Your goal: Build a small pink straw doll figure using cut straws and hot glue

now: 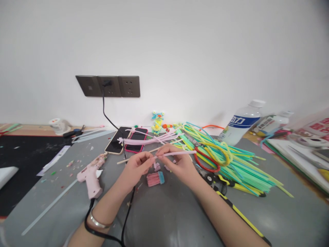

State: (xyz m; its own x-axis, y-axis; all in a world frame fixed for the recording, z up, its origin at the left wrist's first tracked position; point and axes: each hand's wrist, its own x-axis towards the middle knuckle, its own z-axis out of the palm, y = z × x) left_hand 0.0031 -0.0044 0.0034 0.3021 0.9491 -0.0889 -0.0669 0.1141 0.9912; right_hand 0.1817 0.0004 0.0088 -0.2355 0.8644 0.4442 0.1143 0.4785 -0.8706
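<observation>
Left hand: (pixel 140 168) thumb and forefinger pinched together on one end of the pink stem, fingertips meeting those of the other hand.
Right hand: (pixel 177 163) fingers clamped on the same stem, close to that end.
Pink stem: (pixel 181 153) between the two hands above the counter (pixel 164 219), its free length pointing right across the right hand.
Below the hands: a short pink-and-blue bundle (pixel 155 179) lying on the counter, with a small pink piece (pixel 156 167) just behind it.
Behind the hands: a sheaf of pink stems (pixel 151 140), partly over two phones (pixel 115 141) lying side by side.
Glue gun: (pixel 91 175) on its side left of the left hand; its black cord (pixel 88 216) crosses the left forearm near a bracelet (pixel 97 222).
Right of the hands: a heap of green and yellow stems (pixel 246 168), red handles (pixel 207 167) among them, yellow-handled pliers (pixel 238 187) at the near edge.
By the wall: a small coloured figure (pixel 157 122) near the middle; a tilted-looking bottle (pixel 241 127) farther right.
Wall: dark sockets (pixel 130 86), a black plug (pixel 107 83) in the middle one.
</observation>
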